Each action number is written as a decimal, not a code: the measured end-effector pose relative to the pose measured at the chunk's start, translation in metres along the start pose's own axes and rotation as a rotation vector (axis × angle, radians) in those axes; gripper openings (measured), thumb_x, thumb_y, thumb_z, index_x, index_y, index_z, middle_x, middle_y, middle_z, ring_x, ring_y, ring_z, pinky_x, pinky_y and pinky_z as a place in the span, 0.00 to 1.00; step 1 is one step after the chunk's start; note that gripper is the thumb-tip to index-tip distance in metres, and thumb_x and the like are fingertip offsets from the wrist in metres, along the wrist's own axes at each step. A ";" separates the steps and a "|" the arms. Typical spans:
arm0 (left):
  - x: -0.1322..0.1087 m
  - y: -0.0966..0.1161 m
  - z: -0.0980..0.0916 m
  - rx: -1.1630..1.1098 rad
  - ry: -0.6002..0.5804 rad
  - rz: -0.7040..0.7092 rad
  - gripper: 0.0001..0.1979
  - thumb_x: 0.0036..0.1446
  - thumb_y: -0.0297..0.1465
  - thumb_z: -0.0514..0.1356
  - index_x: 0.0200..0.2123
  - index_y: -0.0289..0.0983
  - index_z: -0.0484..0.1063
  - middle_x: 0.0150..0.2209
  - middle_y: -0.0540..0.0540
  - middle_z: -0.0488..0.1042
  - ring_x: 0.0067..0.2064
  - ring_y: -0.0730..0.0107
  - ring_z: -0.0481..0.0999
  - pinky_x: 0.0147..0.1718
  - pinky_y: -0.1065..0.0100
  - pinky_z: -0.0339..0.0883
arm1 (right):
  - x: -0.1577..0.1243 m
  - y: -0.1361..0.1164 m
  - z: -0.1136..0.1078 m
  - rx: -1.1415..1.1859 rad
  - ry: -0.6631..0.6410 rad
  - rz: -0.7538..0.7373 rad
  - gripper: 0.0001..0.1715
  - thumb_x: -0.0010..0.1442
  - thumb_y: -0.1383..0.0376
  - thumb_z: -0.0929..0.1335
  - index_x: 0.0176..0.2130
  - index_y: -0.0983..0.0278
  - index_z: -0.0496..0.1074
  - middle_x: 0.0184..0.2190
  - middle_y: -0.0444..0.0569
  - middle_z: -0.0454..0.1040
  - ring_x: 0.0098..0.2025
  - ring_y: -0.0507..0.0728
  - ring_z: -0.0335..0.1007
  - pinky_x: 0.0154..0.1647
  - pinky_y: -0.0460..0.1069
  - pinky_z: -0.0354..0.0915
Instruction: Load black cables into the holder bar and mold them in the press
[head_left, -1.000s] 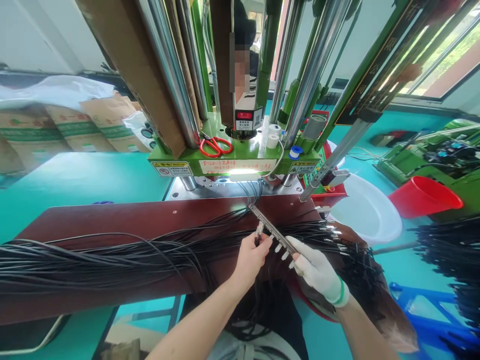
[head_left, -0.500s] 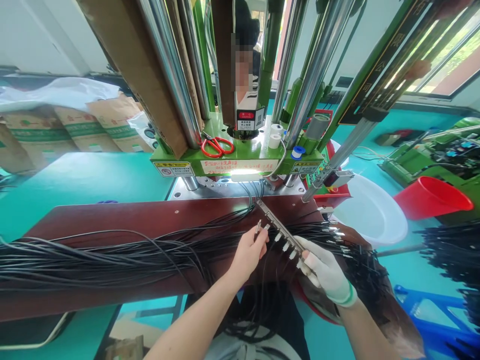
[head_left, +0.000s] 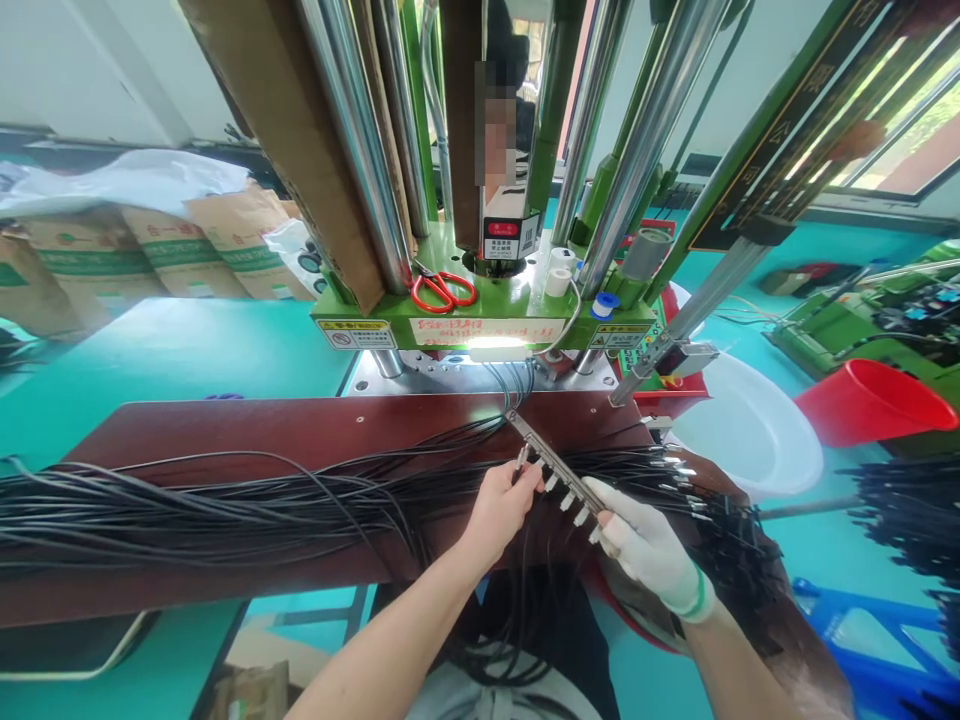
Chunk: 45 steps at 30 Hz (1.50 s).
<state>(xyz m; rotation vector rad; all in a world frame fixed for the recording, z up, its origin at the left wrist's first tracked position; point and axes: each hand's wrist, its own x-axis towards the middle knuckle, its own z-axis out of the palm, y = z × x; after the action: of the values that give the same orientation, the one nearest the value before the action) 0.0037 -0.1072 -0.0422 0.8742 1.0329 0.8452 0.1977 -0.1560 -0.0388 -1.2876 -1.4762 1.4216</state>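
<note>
Sacks (head_left: 161, 250) with green bands stand at the far left, beyond a teal surface (head_left: 187, 350). Nearer, black cables (head_left: 225, 510) run in a thick bundle along the brown surface (head_left: 247, 425), loosening toward the middle. Behind that rises a green press (head_left: 360, 305), red-handled scissors (head_left: 454, 295) lying on its plate and a lit lamp (head_left: 499, 351) along its front edge.

Then comes the bare left hand (head_left: 499, 515), its grip pinched on a small metal piece (head_left: 521, 460). Just right of it a metal strip (head_left: 562, 474) slants over the brown surface, far end toward the press, with small pale connectors (head_left: 568, 500) jutting from its near edge. The white-gloved right hand (head_left: 649, 550) has its grip closed around the strip's near end. Half a second ago the pinched piece and the strip stood slightly farther apart; now the strip has come back toward the left fingertips. That suggests the handling is concentrated at the strip's near edge, close to its far end; whether piece and strip touch I cannot tell.

Farther right lie bright-tipped cable ends (head_left: 686, 468), then a white basin (head_left: 806, 455) and a red bucket (head_left: 870, 400).
</note>
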 end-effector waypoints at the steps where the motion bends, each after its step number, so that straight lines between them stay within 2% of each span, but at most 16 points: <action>1: 0.000 0.000 0.000 0.017 -0.005 0.006 0.19 0.51 0.44 0.54 0.26 0.32 0.59 0.13 0.55 0.47 0.15 0.83 0.44 0.14 0.75 0.38 | 0.000 -0.001 0.000 0.004 -0.004 -0.001 0.31 0.63 0.58 0.59 0.60 0.72 0.54 0.20 0.46 0.56 0.22 0.46 0.47 0.21 0.43 0.46; 3: 0.000 0.001 -0.001 0.091 -0.020 0.040 0.18 0.53 0.44 0.52 0.27 0.32 0.60 0.13 0.54 0.49 0.15 0.82 0.46 0.14 0.76 0.41 | -0.001 -0.004 0.002 0.063 0.004 0.015 0.34 0.62 0.56 0.60 0.59 0.76 0.53 0.19 0.45 0.54 0.21 0.45 0.47 0.19 0.43 0.43; 5: -0.001 0.002 -0.002 0.169 -0.004 0.119 0.20 0.56 0.44 0.49 0.29 0.31 0.62 0.15 0.52 0.55 0.16 0.81 0.52 0.15 0.76 0.47 | -0.001 -0.008 0.003 0.135 0.032 0.046 0.38 0.60 0.55 0.61 0.58 0.80 0.51 0.19 0.44 0.53 0.20 0.45 0.46 0.17 0.43 0.41; 7: -0.001 0.003 -0.004 0.186 0.089 0.233 0.22 0.58 0.45 0.47 0.33 0.30 0.64 0.18 0.50 0.58 0.19 0.81 0.56 0.17 0.76 0.52 | -0.002 -0.009 0.003 0.182 0.079 0.073 0.41 0.58 0.53 0.62 0.58 0.81 0.50 0.21 0.45 0.54 0.20 0.45 0.46 0.15 0.42 0.39; 9: -0.003 0.003 -0.006 0.109 0.231 0.305 0.21 0.58 0.46 0.46 0.38 0.31 0.62 0.19 0.52 0.55 0.19 0.82 0.55 0.17 0.78 0.51 | -0.003 -0.007 0.002 0.201 0.114 0.090 0.43 0.56 0.52 0.63 0.58 0.80 0.50 0.22 0.46 0.54 0.20 0.46 0.48 0.14 0.42 0.39; 11: -0.004 0.002 -0.006 0.006 0.325 0.300 0.20 0.58 0.47 0.47 0.39 0.34 0.58 0.18 0.55 0.51 0.17 0.83 0.50 0.15 0.79 0.48 | -0.003 -0.005 -0.001 0.206 0.116 0.111 0.44 0.56 0.51 0.64 0.58 0.79 0.50 0.22 0.47 0.55 0.20 0.47 0.49 0.14 0.42 0.40; 12: -0.005 0.002 -0.006 -0.039 0.325 0.274 0.20 0.57 0.48 0.48 0.37 0.35 0.56 0.17 0.56 0.50 0.16 0.83 0.49 0.14 0.79 0.46 | -0.003 -0.004 -0.002 0.207 0.106 0.120 0.44 0.55 0.51 0.64 0.58 0.79 0.50 0.22 0.47 0.55 0.21 0.47 0.49 0.13 0.42 0.40; 17: -0.006 0.003 -0.001 -0.095 0.127 0.103 0.26 0.49 0.52 0.53 0.27 0.32 0.58 0.13 0.55 0.50 0.15 0.84 0.46 0.12 0.78 0.39 | -0.002 -0.007 -0.003 0.209 0.064 0.135 0.45 0.54 0.51 0.65 0.58 0.78 0.51 0.22 0.46 0.53 0.21 0.47 0.47 0.13 0.41 0.41; 19: -0.006 0.004 -0.001 -0.104 0.099 0.053 0.26 0.46 0.52 0.56 0.25 0.31 0.58 0.13 0.55 0.50 0.14 0.85 0.45 0.12 0.78 0.38 | -0.002 -0.009 -0.003 0.202 0.046 0.135 0.44 0.54 0.51 0.65 0.58 0.77 0.52 0.23 0.47 0.54 0.21 0.46 0.47 0.13 0.41 0.41; 27: -0.006 0.007 -0.008 -0.183 -0.032 0.002 0.24 0.48 0.48 0.57 0.24 0.32 0.56 0.12 0.56 0.46 0.14 0.85 0.41 0.12 0.77 0.34 | -0.002 -0.012 -0.004 0.207 0.019 0.120 0.43 0.56 0.53 0.64 0.58 0.81 0.51 0.20 0.45 0.55 0.19 0.45 0.47 0.14 0.42 0.39; 31: -0.005 0.007 -0.010 -0.190 -0.057 0.010 0.23 0.49 0.48 0.57 0.24 0.33 0.56 0.11 0.56 0.46 0.13 0.85 0.40 0.12 0.77 0.34 | -0.001 -0.008 -0.007 0.171 -0.024 0.089 0.39 0.58 0.54 0.62 0.58 0.79 0.52 0.19 0.45 0.55 0.19 0.45 0.47 0.16 0.43 0.42; 35: -0.004 0.004 -0.013 -0.165 -0.040 0.023 0.25 0.47 0.50 0.57 0.23 0.32 0.56 0.11 0.56 0.46 0.13 0.85 0.41 0.12 0.78 0.35 | -0.001 -0.003 -0.012 -0.053 -0.098 -0.053 0.31 0.62 0.58 0.59 0.58 0.74 0.56 0.20 0.47 0.58 0.23 0.48 0.51 0.24 0.45 0.52; 39: -0.001 0.000 -0.013 -0.109 -0.033 0.027 0.26 0.45 0.51 0.57 0.23 0.33 0.56 0.11 0.56 0.47 0.13 0.85 0.42 0.12 0.77 0.36 | -0.001 -0.005 -0.013 -0.189 -0.121 -0.101 0.30 0.63 0.59 0.58 0.59 0.74 0.56 0.19 0.47 0.58 0.24 0.48 0.52 0.27 0.46 0.54; 42: 0.000 0.002 -0.013 0.005 -0.033 0.047 0.23 0.51 0.49 0.53 0.24 0.33 0.55 0.12 0.55 0.47 0.14 0.84 0.43 0.13 0.77 0.38 | -0.004 -0.005 -0.009 -0.114 -0.058 -0.049 0.31 0.62 0.57 0.59 0.58 0.74 0.55 0.20 0.47 0.58 0.23 0.48 0.52 0.25 0.45 0.52; 45: -0.002 0.016 -0.018 0.278 -0.115 0.146 0.23 0.58 0.47 0.45 0.29 0.32 0.60 0.16 0.51 0.57 0.17 0.81 0.53 0.15 0.77 0.47 | -0.015 0.001 -0.006 0.071 0.098 0.016 0.33 0.59 0.55 0.62 0.57 0.73 0.56 0.21 0.46 0.57 0.22 0.46 0.50 0.21 0.44 0.49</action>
<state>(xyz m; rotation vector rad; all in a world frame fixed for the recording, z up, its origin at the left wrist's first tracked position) -0.0165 -0.0987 -0.0321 1.2324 1.0089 0.7736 0.2071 -0.1685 -0.0370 -1.3083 -1.3418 1.3884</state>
